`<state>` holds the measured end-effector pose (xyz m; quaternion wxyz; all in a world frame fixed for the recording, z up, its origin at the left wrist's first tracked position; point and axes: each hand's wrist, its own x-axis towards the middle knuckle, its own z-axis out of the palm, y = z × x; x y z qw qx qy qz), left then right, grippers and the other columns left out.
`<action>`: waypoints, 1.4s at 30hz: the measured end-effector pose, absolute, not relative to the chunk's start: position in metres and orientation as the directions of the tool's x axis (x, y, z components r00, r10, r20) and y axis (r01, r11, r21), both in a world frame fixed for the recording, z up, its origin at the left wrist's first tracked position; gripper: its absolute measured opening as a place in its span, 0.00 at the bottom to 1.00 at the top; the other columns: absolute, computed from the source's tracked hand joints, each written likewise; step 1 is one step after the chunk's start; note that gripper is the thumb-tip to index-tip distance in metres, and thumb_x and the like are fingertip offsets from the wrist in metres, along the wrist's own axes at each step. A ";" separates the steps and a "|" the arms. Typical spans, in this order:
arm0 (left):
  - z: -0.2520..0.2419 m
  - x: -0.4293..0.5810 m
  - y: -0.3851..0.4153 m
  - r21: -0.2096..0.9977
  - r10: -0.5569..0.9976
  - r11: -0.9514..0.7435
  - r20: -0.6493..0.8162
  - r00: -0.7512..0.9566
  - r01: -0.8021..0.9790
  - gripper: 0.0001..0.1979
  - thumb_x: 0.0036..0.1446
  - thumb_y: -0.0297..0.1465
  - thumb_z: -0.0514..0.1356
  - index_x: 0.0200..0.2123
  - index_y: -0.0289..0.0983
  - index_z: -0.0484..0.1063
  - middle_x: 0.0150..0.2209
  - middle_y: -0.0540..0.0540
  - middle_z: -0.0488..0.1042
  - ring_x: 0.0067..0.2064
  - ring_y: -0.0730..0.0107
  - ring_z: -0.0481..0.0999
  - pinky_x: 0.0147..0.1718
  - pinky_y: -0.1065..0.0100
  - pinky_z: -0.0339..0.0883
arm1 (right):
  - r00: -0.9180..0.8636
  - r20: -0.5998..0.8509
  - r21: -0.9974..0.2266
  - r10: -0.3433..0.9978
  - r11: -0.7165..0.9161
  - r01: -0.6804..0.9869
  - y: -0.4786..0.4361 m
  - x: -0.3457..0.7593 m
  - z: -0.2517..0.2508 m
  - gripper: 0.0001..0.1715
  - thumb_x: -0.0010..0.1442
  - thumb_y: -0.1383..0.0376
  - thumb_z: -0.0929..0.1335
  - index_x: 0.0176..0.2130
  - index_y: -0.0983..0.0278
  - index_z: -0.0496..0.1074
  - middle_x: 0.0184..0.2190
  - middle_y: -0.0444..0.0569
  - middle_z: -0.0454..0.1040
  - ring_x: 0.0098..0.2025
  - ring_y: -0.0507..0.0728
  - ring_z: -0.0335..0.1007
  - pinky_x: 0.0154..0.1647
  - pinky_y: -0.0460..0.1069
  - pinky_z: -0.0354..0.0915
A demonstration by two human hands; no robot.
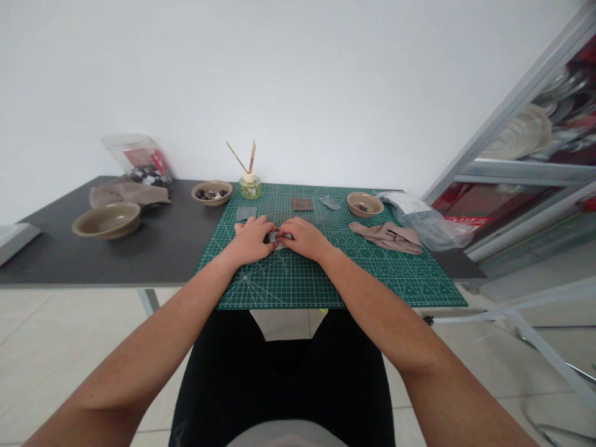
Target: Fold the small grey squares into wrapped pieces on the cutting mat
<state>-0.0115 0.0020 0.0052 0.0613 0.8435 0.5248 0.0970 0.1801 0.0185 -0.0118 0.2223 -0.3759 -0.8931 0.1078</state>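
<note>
My left hand [254,241] and my right hand [303,239] meet over the green cutting mat [321,285], fingertips almost touching. Between them they pinch a small pale grey piece [280,244], partly covered by the fingers; its kind is unclear. Just behind my left hand lies a grey-blue square [246,213]. Farther back on the mat are a brown square [302,203] and a crumpled grey-blue piece [329,202]. To the right, a small bowl [365,203] holds a few dark bits, and a brownish cloth [388,236] lies bunched in front of it.
On the dark table [172,261] at left stand a tan bowl [107,221], a bowl of stones [212,193], a cloth [123,191] and a clear bag of stones [144,164]. A reed diffuser [251,185] stands near the wall. A plastic bag [426,220] overhangs the right.
</note>
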 end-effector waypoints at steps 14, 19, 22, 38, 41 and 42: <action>0.004 -0.012 0.002 0.200 0.894 -0.449 0.114 0.434 0.871 0.18 0.57 0.41 0.57 0.48 0.41 0.74 0.48 0.41 0.72 0.51 0.47 0.68 0.43 0.52 0.58 | -0.625 0.304 -0.362 0.719 0.694 0.623 0.017 0.181 -0.010 0.04 0.63 0.65 0.69 0.35 0.64 0.74 0.37 0.48 0.73 0.44 0.56 0.66 0.48 0.50 0.59; 0.005 -0.012 0.002 0.201 0.898 -0.440 0.097 0.429 0.875 0.19 0.56 0.40 0.57 0.50 0.42 0.73 0.48 0.42 0.72 0.51 0.47 0.67 0.43 0.52 0.58 | -0.514 0.319 -0.319 0.796 0.601 0.732 0.019 0.180 -0.010 0.06 0.63 0.64 0.69 0.34 0.64 0.74 0.36 0.48 0.72 0.43 0.57 0.65 0.47 0.50 0.58; 0.006 -0.012 0.002 0.202 0.900 -0.435 0.091 0.426 0.877 0.20 0.56 0.41 0.57 0.51 0.41 0.73 0.48 0.41 0.71 0.51 0.47 0.67 0.44 0.53 0.57 | -0.512 0.323 -0.297 0.796 0.599 0.743 0.018 0.183 -0.009 0.05 0.60 0.65 0.70 0.32 0.64 0.73 0.34 0.47 0.70 0.41 0.57 0.64 0.44 0.49 0.58; 0.005 -0.013 0.003 0.213 0.900 -0.436 0.089 0.427 0.875 0.21 0.55 0.40 0.58 0.51 0.41 0.74 0.48 0.41 0.71 0.51 0.46 0.67 0.44 0.51 0.57 | -0.511 0.342 -0.271 0.789 0.603 0.750 0.018 0.184 -0.009 0.07 0.61 0.64 0.71 0.31 0.63 0.73 0.33 0.47 0.69 0.41 0.57 0.62 0.45 0.50 0.57; 0.006 -0.012 0.003 0.209 0.899 -0.438 0.091 0.428 0.874 0.20 0.56 0.40 0.57 0.50 0.40 0.74 0.47 0.41 0.71 0.51 0.46 0.67 0.44 0.52 0.57 | -0.556 0.333 -0.279 0.761 0.643 0.713 0.016 0.186 -0.008 0.07 0.59 0.65 0.72 0.30 0.64 0.72 0.32 0.46 0.68 0.40 0.57 0.62 0.44 0.50 0.57; 0.006 -0.012 0.002 0.209 0.899 -0.438 0.094 0.428 0.875 0.20 0.56 0.40 0.57 0.50 0.40 0.74 0.47 0.41 0.71 0.51 0.47 0.67 0.44 0.52 0.57 | -0.575 0.328 -0.289 0.750 0.659 0.695 0.016 0.186 -0.008 0.07 0.59 0.65 0.72 0.30 0.64 0.72 0.32 0.46 0.69 0.40 0.57 0.62 0.45 0.50 0.57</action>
